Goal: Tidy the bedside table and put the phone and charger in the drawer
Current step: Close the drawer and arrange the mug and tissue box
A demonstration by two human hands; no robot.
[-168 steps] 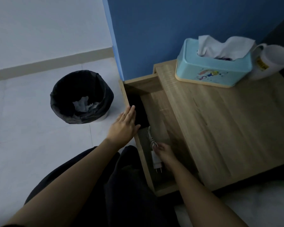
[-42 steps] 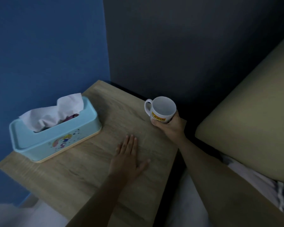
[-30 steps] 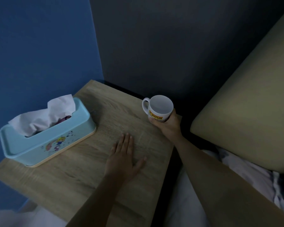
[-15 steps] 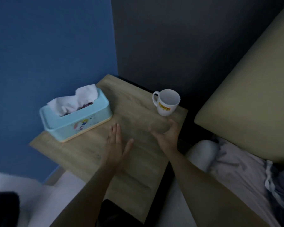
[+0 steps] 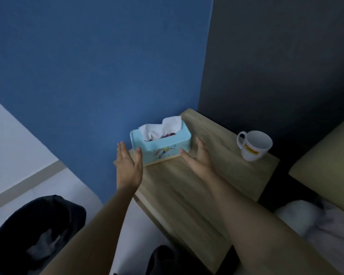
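A light blue tissue box (image 5: 163, 141) with white tissue sticking out stands at the far left corner of the wooden bedside table (image 5: 187, 195). My left hand (image 5: 128, 165) is open just left of the box, thumb near its corner. My right hand (image 5: 199, 159) is open at the box's right end, fingers spread, close to it. Neither hand holds anything. A white mug (image 5: 253, 144) with a yellow label stands alone at the table's right side. The drawer front shows no gap. Phone and charger are not in view.
A black-lined bin (image 5: 34, 233) with crumpled tissue stands on the pale floor at lower left. The blue wall (image 5: 97, 76) and a dark wall meet behind the table. A tan headboard (image 5: 326, 165) and white bedding (image 5: 316, 221) lie to the right.
My right hand let go of the mug and left it at the table's right side. Both hands moved to either end of the tissue box. The view swung left, showing the bin.
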